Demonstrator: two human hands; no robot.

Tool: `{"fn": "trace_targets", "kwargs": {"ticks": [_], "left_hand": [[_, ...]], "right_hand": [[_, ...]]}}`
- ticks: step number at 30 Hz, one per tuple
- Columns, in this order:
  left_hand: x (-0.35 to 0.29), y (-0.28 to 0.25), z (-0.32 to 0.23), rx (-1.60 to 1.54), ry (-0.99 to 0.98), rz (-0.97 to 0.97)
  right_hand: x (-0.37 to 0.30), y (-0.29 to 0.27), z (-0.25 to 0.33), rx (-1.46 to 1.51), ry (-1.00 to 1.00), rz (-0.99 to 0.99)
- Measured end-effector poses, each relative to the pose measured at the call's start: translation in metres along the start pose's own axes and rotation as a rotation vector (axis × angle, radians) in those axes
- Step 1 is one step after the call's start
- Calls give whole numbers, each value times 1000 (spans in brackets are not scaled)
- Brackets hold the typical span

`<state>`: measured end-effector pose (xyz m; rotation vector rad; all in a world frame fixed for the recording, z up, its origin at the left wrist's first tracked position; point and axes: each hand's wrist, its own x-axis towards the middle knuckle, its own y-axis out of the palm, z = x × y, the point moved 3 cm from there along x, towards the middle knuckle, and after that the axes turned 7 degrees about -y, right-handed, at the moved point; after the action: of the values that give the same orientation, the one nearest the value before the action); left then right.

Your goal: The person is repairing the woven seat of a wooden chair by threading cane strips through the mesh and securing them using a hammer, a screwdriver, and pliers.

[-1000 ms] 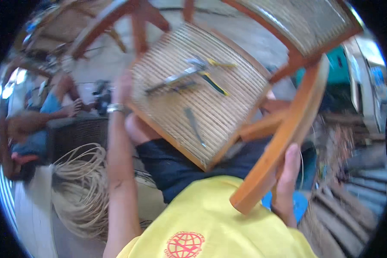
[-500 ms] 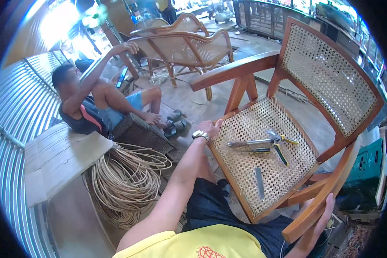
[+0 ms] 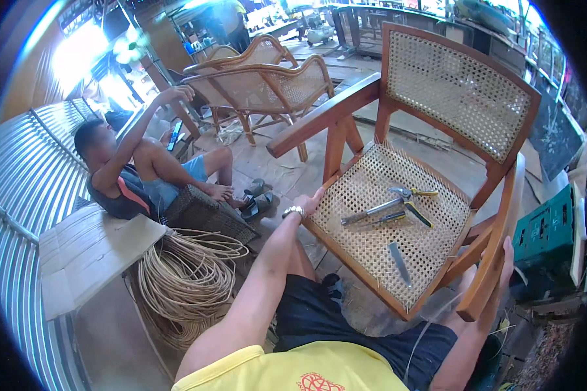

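Note:
A wooden armchair (image 3: 336, 153) with a woven cane seat and back stands tilted in front of me. My left hand (image 3: 308, 203) grips the seat frame's left edge. My right hand (image 3: 506, 260) holds the right armrest (image 3: 496, 260) from its outer side, its fingers partly hidden behind the wood. On the cane seat (image 3: 365, 189) lie yellow-and-black handled pruning shears (image 3: 411, 203), a long tool with a worn handle (image 3: 365, 213), a slim dark tool (image 3: 386, 219) and a flat grey blade (image 3: 400, 264).
At left, a big coil of rattan (image 3: 186, 280) lies beside a cardboard sheet (image 3: 94, 254). A person sits on a dark woven stool (image 3: 209, 215), holding a phone. Behind stands a rattan bench (image 3: 261, 91). A green crate (image 3: 544, 228) is at right.
The chair has turned anticlockwise in the picture, its back swinging left and its right armrest rising. The tools rode along on the seat, and my right hand moved farther away with the armrest.

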<state>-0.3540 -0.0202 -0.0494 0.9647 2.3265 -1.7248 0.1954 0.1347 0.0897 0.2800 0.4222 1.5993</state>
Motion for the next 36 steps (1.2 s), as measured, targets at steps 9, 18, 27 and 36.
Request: {"fn": "trace_targets", "kwargs": {"ticks": [9, 18, 27, 36], "left_hand": [[-48, 35, 28, -70, 2, 16], [-74, 114, 66, -119, 29, 55], [-95, 101, 45, -39, -43, -83], [-95, 82, 45, -73, -146, -127]], "right_hand": [[93, -38, 31, -98, -175, 187], [95, -69, 48, -90, -28, 205], [60, -75, 51, -236, -94, 191], [-55, -68, 54, -1, -314, 313]]}}
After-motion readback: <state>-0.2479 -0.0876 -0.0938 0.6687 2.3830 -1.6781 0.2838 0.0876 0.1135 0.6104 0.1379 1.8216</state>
